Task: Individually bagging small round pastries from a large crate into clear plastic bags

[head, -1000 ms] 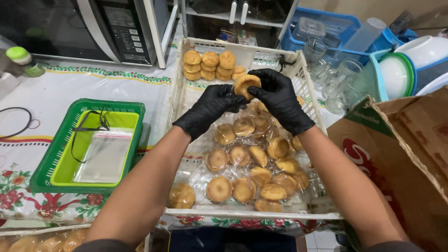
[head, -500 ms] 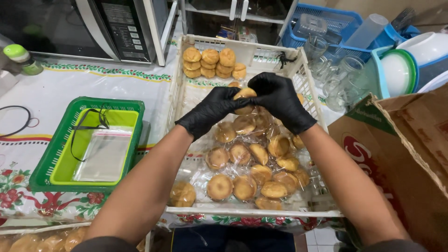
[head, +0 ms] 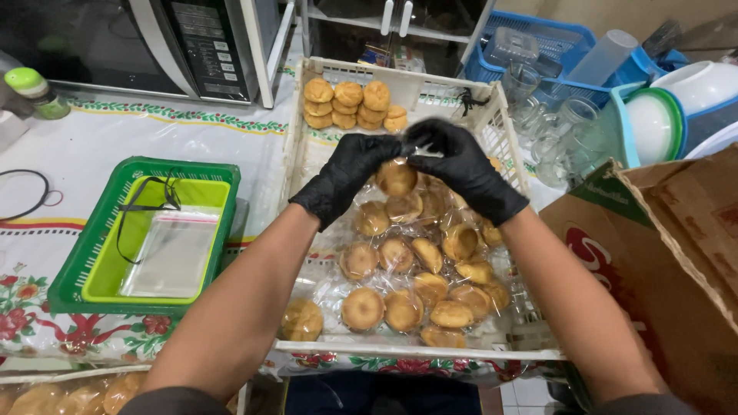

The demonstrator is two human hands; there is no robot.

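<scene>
Black-gloved left hand [head: 344, 178] & right hand [head: 461, 165] over white crate [head: 503, 127], fingers [head: 419, 146] pinching clear bag w/ round pastry [head: 397, 177], above bagged pile [head: 419, 280].

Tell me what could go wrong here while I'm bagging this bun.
The clear bag, pinched at its top by the left hand and right hand, could slip or tear and drop the bun onto the wrapped buns below. A swinging elbow might also hit the glass mugs beside the white crate.
</scene>
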